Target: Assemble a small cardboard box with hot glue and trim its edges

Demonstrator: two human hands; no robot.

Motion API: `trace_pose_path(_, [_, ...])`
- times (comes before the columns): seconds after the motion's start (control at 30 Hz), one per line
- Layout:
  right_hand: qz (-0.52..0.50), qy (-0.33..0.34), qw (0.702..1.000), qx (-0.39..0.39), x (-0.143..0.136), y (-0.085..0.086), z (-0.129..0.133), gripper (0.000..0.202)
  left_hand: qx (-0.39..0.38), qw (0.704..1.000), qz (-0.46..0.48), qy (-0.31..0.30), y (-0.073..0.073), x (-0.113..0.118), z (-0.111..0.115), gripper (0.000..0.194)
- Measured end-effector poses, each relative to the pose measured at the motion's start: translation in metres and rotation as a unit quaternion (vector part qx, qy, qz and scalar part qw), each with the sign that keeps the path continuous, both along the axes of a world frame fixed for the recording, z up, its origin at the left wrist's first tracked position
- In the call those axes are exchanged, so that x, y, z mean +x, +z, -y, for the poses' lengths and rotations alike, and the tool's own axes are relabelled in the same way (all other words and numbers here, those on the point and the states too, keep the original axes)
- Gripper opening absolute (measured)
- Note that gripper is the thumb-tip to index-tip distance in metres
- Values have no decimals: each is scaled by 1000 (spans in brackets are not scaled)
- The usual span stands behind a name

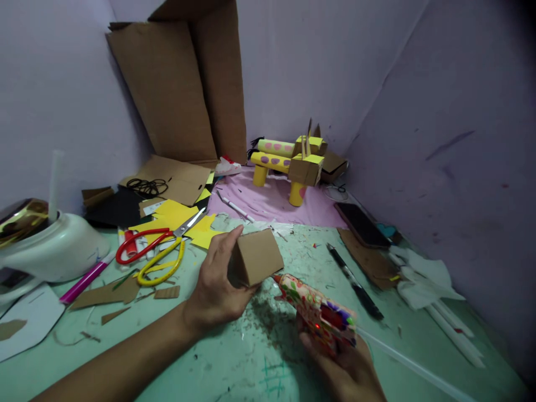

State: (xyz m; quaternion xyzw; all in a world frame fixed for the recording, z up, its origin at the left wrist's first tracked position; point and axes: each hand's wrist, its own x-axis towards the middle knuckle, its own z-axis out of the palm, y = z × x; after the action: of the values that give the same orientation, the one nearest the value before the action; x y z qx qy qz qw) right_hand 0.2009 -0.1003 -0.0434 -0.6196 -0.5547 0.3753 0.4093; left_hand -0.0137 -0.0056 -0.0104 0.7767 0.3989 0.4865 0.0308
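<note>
My left hand (220, 285) is closed around a small brown cardboard box (260, 257), with the thumb and fingers on its sides. In my right hand (339, 363) is a glue gun (314, 307) with a colourful floral pattern and a small red light lit. Its nozzle points left and sits close to the lower right edge of the box; whether it touches cannot be made out. A long clear glue stick (410, 363) sticks out of the gun's back end. Both hands are just above the green tabletop (234, 368).
Scissors (167, 245) with red and yellow handles lie left, among yellow paper and cardboard scraps. Yellow paper-tube animals (276, 162) stand on pink cloth at the back. To the right are a cutter knife (355, 282), a phone (363, 224) and white glue sticks (454, 335).
</note>
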Motion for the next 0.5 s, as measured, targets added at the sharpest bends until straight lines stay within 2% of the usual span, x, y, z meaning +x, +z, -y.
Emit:
trace_pose_path(0.13, [4, 4, 1000, -11, -2, 3, 0, 50, 5, 1000, -1, 0, -2, 0, -1, 82])
trace_pose_path(0.3, [3, 10, 1000, -2, -2, 6, 0, 45, 7, 1000, 1, 1, -1, 1, -1, 83])
trace_pose_path(0.5, [-13, -7, 999, -35, 1, -1, 2, 40, 9, 1000, -1, 0, 0, 1, 0, 84])
